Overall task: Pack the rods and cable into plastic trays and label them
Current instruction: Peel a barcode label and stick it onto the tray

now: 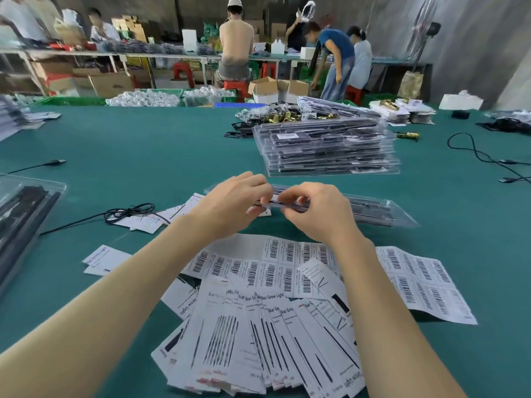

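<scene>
I am leaning over the green table [143,145], and the biggest thing that could trip me up is the stack of packed trays [327,150] at about one o'clock: it is sitting a little askew, so a careless shove when I am adding to it could slide the top ones off.

Closer in, the clear plastic tray [373,211] I am working on is lying at twelve o'clock, just beyond my knuckles, with dark rods showing inside it. I am holding its near edge with both hands. My left hand [232,205] is curling over the rim with the fingers bent down on it; my right hand [313,211] is pinching the same edge between thumb and fingertips. If I am pressing unevenly, the thin shell could buckle or pop open, and the rods could roll out.

Below my wrists, at six o'clock, the fanned instruction cards [258,340] and the barcode label sheets [416,282] are overlapping loosely. My forearms are passing right over them, so a drag of the arm could scatter them or crease a label.

At nine o'clock the coiled black cable [129,212] is resting on some cards, near my left forearm; it could snag and get pulled along.
</scene>
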